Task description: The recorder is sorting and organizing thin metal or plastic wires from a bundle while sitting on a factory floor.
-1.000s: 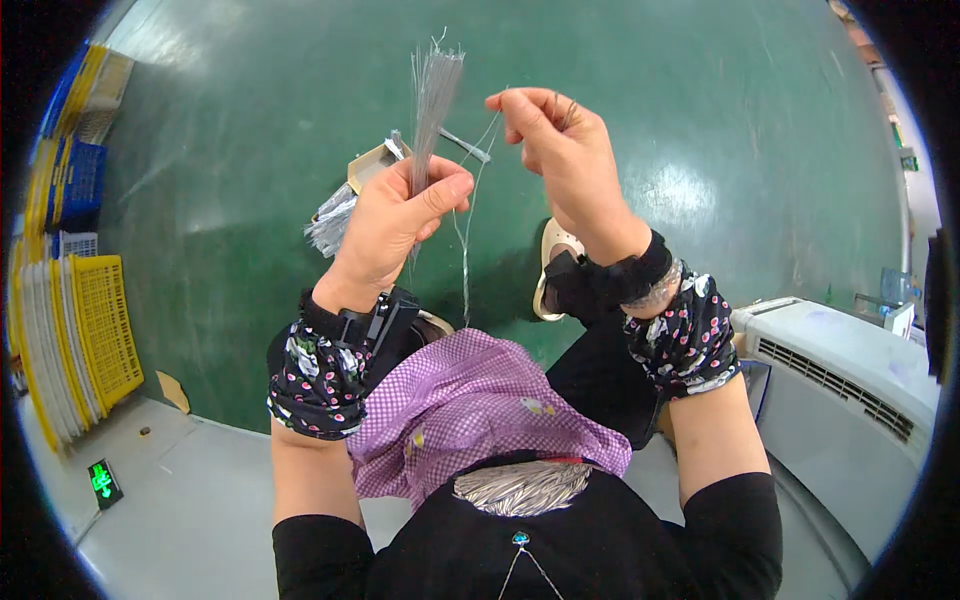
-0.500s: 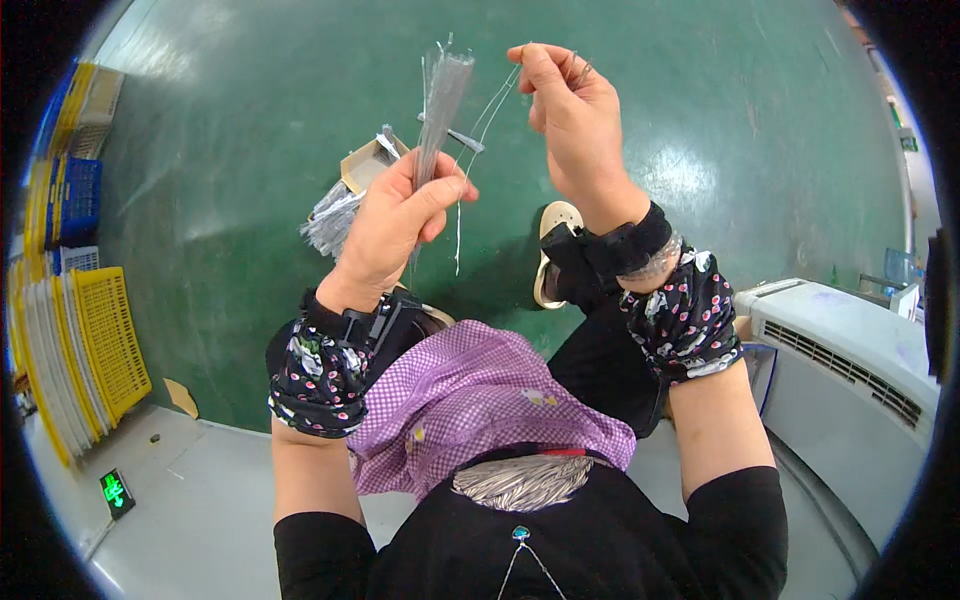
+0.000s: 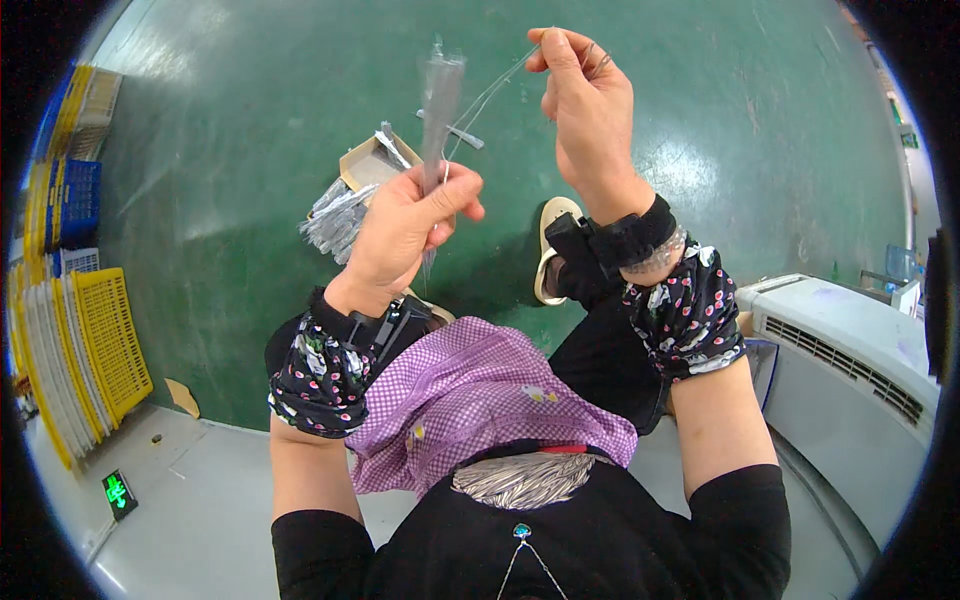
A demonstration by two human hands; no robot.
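My left hand (image 3: 405, 220) is closed around the lower end of an upright bundle of thin grey strands (image 3: 442, 100), which fans out a little at its top. Farther to the right, my right hand (image 3: 590, 110) is raised and pinches the end of some thin pale strands (image 3: 490, 95). These stretch down to the left hand and the bundle. A small loop of strand shows behind the right fingers. Whether the strands are wire or plastic, I cannot tell.
On the green floor lie a cardboard box (image 3: 362, 167), a heap of grey bundles (image 3: 335, 222) and one loose bundle (image 3: 452, 130). Yellow and white plastic crates (image 3: 110, 335) stand stacked at the left, near a blue crate (image 3: 80, 203). A white vented unit (image 3: 850, 335) is at the right.
My right hand has moved up and slightly right, drawing the strands tauter. The strand end that hung below the left hand no longer shows. The bundle has shifted slightly left.
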